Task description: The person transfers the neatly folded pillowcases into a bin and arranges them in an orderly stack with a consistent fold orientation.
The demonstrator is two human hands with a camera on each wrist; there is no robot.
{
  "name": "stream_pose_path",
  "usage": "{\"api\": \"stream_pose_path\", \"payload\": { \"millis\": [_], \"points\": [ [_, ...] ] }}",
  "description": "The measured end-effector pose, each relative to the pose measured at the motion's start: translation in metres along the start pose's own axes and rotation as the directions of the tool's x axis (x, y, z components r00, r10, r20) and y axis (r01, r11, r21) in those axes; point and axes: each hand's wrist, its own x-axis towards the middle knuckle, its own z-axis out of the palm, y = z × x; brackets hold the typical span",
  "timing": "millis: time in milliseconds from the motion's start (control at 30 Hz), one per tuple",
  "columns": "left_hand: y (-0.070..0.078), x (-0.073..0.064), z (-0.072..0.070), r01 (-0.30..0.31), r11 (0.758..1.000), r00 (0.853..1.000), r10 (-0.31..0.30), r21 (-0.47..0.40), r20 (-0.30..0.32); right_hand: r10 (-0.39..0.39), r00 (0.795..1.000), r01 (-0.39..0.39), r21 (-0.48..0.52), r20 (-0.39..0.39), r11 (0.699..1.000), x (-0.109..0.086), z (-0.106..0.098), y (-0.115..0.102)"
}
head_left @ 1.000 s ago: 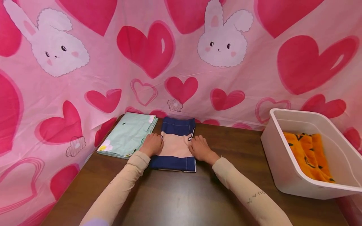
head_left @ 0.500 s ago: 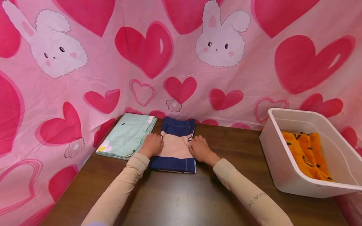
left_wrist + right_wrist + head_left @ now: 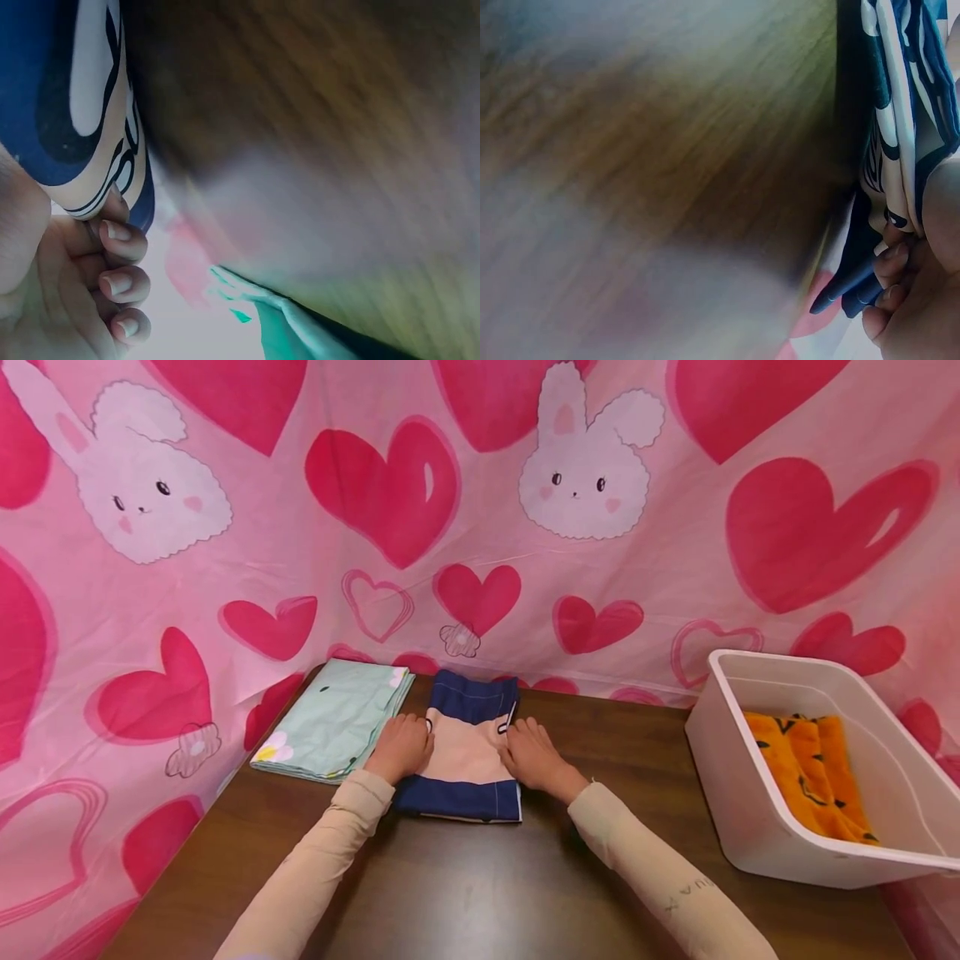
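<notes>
A folded navy and pale pink cloth (image 3: 465,747) lies in the middle of the table in the head view. My left hand (image 3: 403,747) grips its left edge, and my right hand (image 3: 536,756) grips the right edge opposite. Close up in the left wrist view, fingers (image 3: 124,283) curl under the layered side with the thumb over the top. Stacked folds and black-and-white print show in the right wrist view, where my fingers (image 3: 890,264) also curl round the side. Left of the cloth lies a folded mint-green cloth (image 3: 337,714) with flower prints, near my left hand.
A white plastic bin (image 3: 720,777) stands at the right of the brown wooden table (image 3: 465,885), with an orange cloth (image 3: 813,777) with black marks inside. Pink fabric (image 3: 480,510) with hearts and rabbits hangs along the back and left side.
Both hands keep their hold on the navy and pink cloth, which stays in nearly the same place. The head view shifts only slightly.
</notes>
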Motion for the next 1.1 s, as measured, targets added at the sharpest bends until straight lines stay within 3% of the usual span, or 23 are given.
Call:
{"api": "stream_pose_path", "payload": {
  "millis": [467,800,1100],
  "points": [
    [0.013,0.001,-0.015,-0.031,0.999,0.999,0.031,0.006,-0.043,0.001,0.997,0.002,0.042,-0.075,0.999,-0.014,-0.012,0.004],
    [0.018,0.001,-0.015,-0.033,0.998,0.999,0.035,0.051,-0.039,0.016,0.998,-0.012,0.07,-0.066,0.997,-0.021,-0.014,0.007],
    [0.022,0.002,-0.015,-0.041,0.999,0.997,0.043,0.034,-0.059,0.02,0.996,-0.014,0.068,-0.084,0.998,-0.025,-0.018,0.01]
  ]
}}
